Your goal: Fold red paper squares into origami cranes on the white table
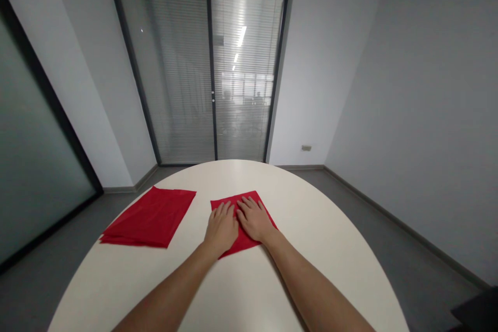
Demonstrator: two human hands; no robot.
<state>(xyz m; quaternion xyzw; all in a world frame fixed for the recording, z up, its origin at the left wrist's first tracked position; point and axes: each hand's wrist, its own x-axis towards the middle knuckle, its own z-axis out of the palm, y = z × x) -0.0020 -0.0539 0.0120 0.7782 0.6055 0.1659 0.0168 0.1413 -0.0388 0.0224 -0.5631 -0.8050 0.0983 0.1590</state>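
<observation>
A folded red cloth point(249, 197) lies on the round white table point(319, 238) in front of me. My left hand point(221, 227) rests flat on its left half, fingers stretched out and pointing away. My right hand point(253, 218) lies flat on its right half, fingers spread, touching the left hand's side. Neither hand holds anything. The cloth's middle is hidden under both palms.
A stack of red cloths point(150, 217) sits on the table to the left, near the edge. Beyond the table stand a glass sliding door with blinds point(210, 72), grey walls and grey floor. A dark object point(476, 314) shows at the lower right corner.
</observation>
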